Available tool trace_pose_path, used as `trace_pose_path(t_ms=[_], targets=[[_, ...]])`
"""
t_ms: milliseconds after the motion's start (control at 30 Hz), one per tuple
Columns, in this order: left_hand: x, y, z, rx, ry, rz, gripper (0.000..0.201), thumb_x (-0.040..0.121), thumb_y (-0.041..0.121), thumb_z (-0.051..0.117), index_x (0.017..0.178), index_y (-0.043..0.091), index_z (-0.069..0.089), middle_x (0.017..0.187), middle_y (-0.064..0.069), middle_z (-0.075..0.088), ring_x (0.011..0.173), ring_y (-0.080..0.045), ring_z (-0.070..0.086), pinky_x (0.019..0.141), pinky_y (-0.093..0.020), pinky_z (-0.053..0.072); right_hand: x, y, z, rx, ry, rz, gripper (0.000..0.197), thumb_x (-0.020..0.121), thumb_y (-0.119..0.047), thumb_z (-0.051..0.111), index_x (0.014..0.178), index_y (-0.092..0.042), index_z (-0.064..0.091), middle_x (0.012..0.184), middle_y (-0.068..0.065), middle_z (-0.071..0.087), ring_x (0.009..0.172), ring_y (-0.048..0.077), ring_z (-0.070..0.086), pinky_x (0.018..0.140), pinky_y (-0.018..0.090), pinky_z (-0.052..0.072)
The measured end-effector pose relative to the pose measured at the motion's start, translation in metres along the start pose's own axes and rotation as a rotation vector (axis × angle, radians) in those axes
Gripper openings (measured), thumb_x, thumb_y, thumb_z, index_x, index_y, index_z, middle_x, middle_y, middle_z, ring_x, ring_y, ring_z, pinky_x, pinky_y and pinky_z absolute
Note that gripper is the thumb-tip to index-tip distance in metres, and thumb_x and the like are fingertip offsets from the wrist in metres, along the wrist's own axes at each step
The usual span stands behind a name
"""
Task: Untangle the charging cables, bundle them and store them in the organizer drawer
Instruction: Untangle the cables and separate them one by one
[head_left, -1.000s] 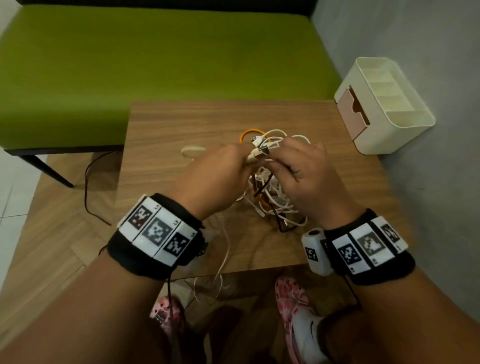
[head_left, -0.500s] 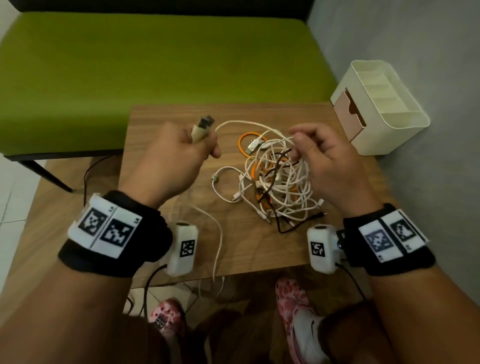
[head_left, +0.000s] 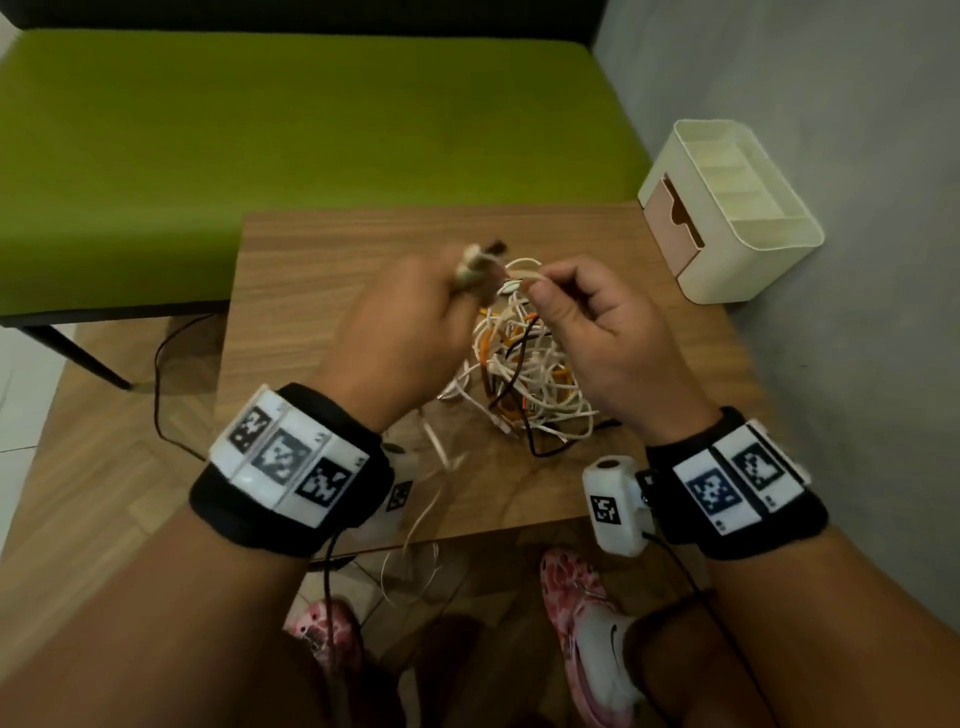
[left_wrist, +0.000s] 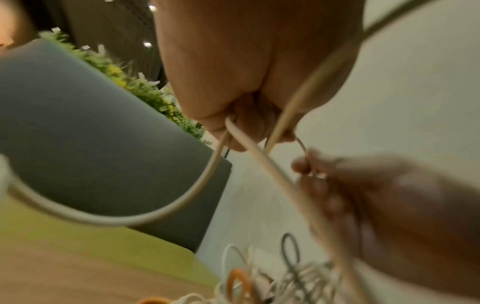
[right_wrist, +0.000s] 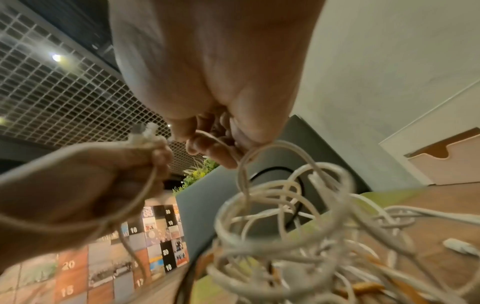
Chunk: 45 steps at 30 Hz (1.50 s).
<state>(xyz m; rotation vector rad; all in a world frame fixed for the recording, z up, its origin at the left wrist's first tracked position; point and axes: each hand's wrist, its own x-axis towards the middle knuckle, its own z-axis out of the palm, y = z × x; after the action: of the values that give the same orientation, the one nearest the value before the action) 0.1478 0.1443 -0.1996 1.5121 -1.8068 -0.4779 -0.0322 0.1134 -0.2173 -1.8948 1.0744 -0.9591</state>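
Note:
A tangle of white, orange and black charging cables lies on the small wooden table. My left hand grips a white cable near its plug end, raised above the pile; a loop of it hangs off the table's near edge. Close to the right of it, my right hand pinches a thin white strand that runs down into the tangle. The cream organizer with its pink drawer stands at the table's right back corner.
A green bench runs behind the table and a grey wall is on the right. A black cord trails on the wooden floor at left. My feet in pink shoes are under the table's near edge.
My left hand, which had pulled the plug end out to the left, has come back toward the right hand. The tangle is now lifted and bunched between both hands.

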Motion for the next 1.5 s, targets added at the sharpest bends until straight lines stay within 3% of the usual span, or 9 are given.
trace_pose_path(t_ms=[133,333,433,567,700,867,1100,1367,1500], targets=[[0.004,-0.014,-0.021,-0.531,0.215,-0.102,0.030,0.095,0.037,0.048,0.068,0.028,0.056,0.048,0.012,0.042,0.043,-0.009,0.036,0.046,-0.026,0.026,0.004,0.015,0.000,-0.135,-0.082,0.139,0.025,0.100,-0.039,0.050,0.090,-0.019,0.061,0.074,0.009,0.061,0.068,0.024,0.056,0.064,0.045,0.049],[0.005,-0.034,-0.009,-0.015,-0.179,-0.227,0.022,0.094,0.022,0.058,0.075,0.020,0.068,0.048,0.009,0.056,0.043,-0.004,0.043,0.048,-0.026,0.041,0.007,-0.001,-0.009,0.049,0.106,0.092,0.017,0.102,-0.022,0.049,0.103,-0.032,0.063,0.073,-0.002,0.056,0.065,0.021,0.053,0.057,0.038,0.044],[-0.002,-0.024,-0.001,-0.068,-0.075,-0.125,0.023,0.094,0.036,0.053,0.082,0.021,0.066,0.057,0.010,0.057,0.050,-0.011,0.045,0.052,-0.037,0.039,0.007,-0.007,-0.007,0.054,0.147,0.009,0.014,0.100,-0.018,0.054,0.105,-0.023,0.066,0.083,-0.013,0.060,0.073,0.000,0.055,0.064,0.020,0.046],[-0.004,-0.001,0.003,-0.103,-0.026,-0.004,0.019,0.099,0.032,0.051,0.114,0.038,0.062,0.059,0.021,0.054,0.052,-0.001,0.046,0.050,-0.024,0.033,0.005,-0.011,0.002,-0.009,0.108,-0.122,0.012,0.098,-0.016,0.058,0.104,-0.023,0.066,0.095,0.003,0.065,0.087,0.013,0.062,0.075,0.029,0.052],[-0.001,0.005,0.003,-0.050,0.106,0.046,0.014,0.096,0.030,0.050,0.089,0.020,0.057,0.062,0.015,0.048,0.055,-0.003,0.044,0.051,-0.031,0.031,0.003,-0.016,0.003,0.053,0.069,-0.126,0.009,0.098,-0.018,0.057,0.102,-0.024,0.064,0.087,-0.011,0.063,0.081,0.005,0.059,0.072,0.028,0.050],[0.003,-0.003,-0.022,-0.590,0.338,-0.055,0.026,0.095,0.041,0.051,0.071,0.033,0.058,0.050,0.014,0.043,0.046,-0.008,0.036,0.049,-0.028,0.029,0.001,0.006,0.000,-0.053,-0.074,0.179,0.022,0.102,-0.033,0.049,0.099,-0.016,0.062,0.075,-0.002,0.059,0.059,-0.002,0.052,0.055,0.019,0.041],[-0.005,-0.027,-0.024,-0.168,0.054,-0.341,0.031,0.099,0.030,0.054,0.070,0.022,0.062,0.042,0.010,0.042,0.040,-0.004,0.036,0.046,-0.026,0.028,0.008,-0.014,-0.011,0.124,0.068,0.111,0.007,0.100,-0.024,0.054,0.100,-0.027,0.060,0.071,-0.018,0.057,0.067,0.002,0.052,0.065,0.020,0.044],[-0.016,-0.025,-0.032,-0.522,-0.215,-0.376,0.032,0.097,0.032,0.053,0.069,0.019,0.061,0.047,0.009,0.033,0.042,-0.012,0.026,0.047,-0.025,0.022,0.003,-0.022,-0.043,-0.157,-0.132,0.084,0.017,0.095,-0.033,0.060,0.103,-0.045,0.069,0.086,-0.015,0.064,0.088,0.011,0.063,0.082,0.034,0.048],[-0.024,-0.003,-0.024,-0.583,-0.364,-0.341,0.034,0.101,0.024,0.050,0.069,0.016,0.060,0.048,0.005,0.031,0.041,-0.012,0.024,0.045,-0.020,0.021,-0.008,-0.029,-0.045,-0.127,-0.243,0.133,0.023,0.097,-0.023,0.060,0.114,-0.037,0.066,0.083,0.001,0.069,0.069,0.016,0.068,0.071,0.038,0.054]])
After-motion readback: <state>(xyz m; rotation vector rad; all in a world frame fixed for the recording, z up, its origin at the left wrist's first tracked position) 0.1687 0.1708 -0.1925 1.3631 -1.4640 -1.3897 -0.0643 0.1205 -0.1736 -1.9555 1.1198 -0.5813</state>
